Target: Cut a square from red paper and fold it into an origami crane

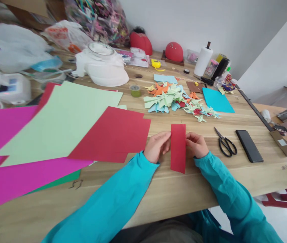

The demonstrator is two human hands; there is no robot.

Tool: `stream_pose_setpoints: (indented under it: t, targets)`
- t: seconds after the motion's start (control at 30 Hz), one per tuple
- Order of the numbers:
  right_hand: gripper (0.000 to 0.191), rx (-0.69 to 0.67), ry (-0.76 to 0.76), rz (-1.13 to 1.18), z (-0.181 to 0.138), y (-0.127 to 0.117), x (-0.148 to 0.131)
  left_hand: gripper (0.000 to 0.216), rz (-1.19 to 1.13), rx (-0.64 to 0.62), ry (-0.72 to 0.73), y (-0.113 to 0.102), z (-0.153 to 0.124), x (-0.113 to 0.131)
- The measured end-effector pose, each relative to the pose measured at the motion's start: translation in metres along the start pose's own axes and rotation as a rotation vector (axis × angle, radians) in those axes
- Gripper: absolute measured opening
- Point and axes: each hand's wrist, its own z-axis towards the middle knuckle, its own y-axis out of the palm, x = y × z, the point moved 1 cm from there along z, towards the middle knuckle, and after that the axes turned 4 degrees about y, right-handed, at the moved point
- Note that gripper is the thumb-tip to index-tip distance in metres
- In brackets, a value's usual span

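Note:
A narrow strip of red paper (178, 150) stands lengthwise between my two hands, just above the wooden table near its front edge. My left hand (158, 145) pinches the strip's left edge, thumb and fingers together. On the opposite edge, my right hand (196, 143) grips it with curled fingers. Larger red sheets (115, 135) lie just left of my left hand, partly over pale green sheets (64, 125). Black-handled scissors (226, 143) rest to the right of my right hand, with a black phone (249, 145) beyond them.
Behind my hands lies a pile of folded paper shapes (171, 96) in green, blue, orange and red. A turquoise sheet (218, 100) sits right of it. Magenta paper (4, 182) covers the table's left side. A white cap (105, 67) and a yellow tape measure (155, 63) stand farther back.

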Motion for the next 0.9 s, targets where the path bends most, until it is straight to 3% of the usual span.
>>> stream_pose_setpoints:
  t: [0.2,0.33,0.47,0.9]
  targets:
    - [0.028,-0.040,0.100,0.108,-0.003,-0.001,0.002,0.028,0.215,0.051,0.006,0.001,-0.004,0.001]
    - [0.033,-0.022,0.107,0.126,-0.004,-0.001,0.000,0.024,0.266,-0.069,-0.076,0.006,-0.008,0.005]
    - [0.030,-0.107,0.085,0.026,-0.006,0.004,-0.003,0.023,0.302,-0.214,-0.086,0.011,-0.012,0.007]
    - [0.027,-0.119,0.061,0.045,-0.004,0.006,0.003,0.028,0.477,-0.297,0.028,0.012,-0.013,0.010]
